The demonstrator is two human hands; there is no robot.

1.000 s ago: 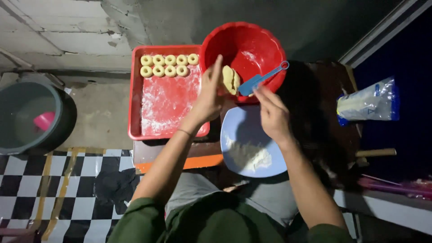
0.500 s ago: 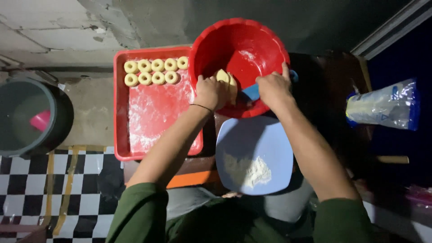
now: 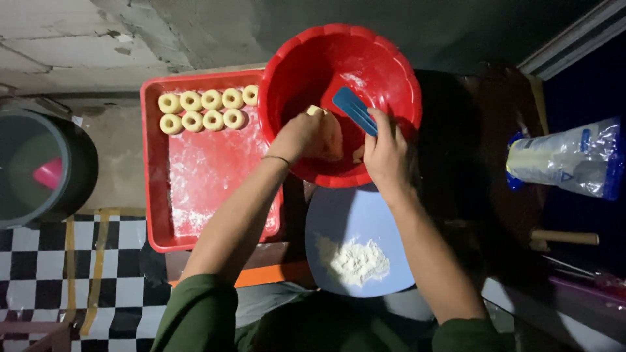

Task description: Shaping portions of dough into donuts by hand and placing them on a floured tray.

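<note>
Around the work

Grey bucket (image 3: 39,166) at far left; clear flour bag (image 3: 566,163) at right, wooden rolling pin (image 3: 564,238) below it.

Dough (image 3: 326,133): pale lump, low inside the bowl, partly hidden.
Scraper (image 3: 355,111): blue, flat, blade angled up-left.
Bowl (image 3: 345,49): red, scalloped rim, flour-dusted, beside the tray.

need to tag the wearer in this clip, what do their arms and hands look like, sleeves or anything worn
Both forearms are bare, with dark green sleeves pushed up near the elbows. The left hand has a thin dark band around its wrist. The right hand shows no band, ring or glove.
</note>
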